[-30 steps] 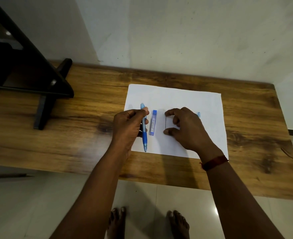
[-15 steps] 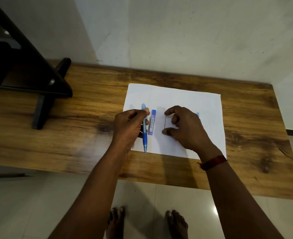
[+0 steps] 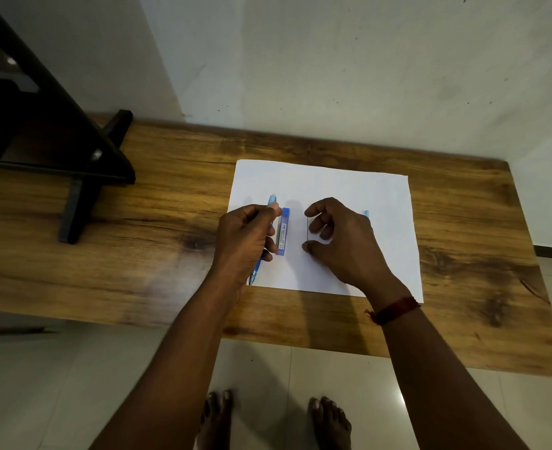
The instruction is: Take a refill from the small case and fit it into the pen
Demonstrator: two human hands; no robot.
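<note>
A person stands at a brown wood-grain desk (image 3: 170,254), both hands over a white sheet of paper (image 3: 333,186). The left hand (image 3: 245,238) has its grip curled round a slim blue plastic pen (image 3: 272,201), whose long axis runs from the far side of the sheet down toward the near edge, the tip (image 3: 251,282) poking out below the palm. Just to the right of that hand, lying parallel to the pen, is a small blue rectangular lead case (image 3: 283,232), flat on the paper. The right hand (image 3: 343,245) rests further right, its thumb and curled fingers pinching a small white rectangular eraser (image 3: 310,233); a second light-blue pen end (image 3: 366,213) shows beyond its knuckles. The left hand is nearer the case.
</note>
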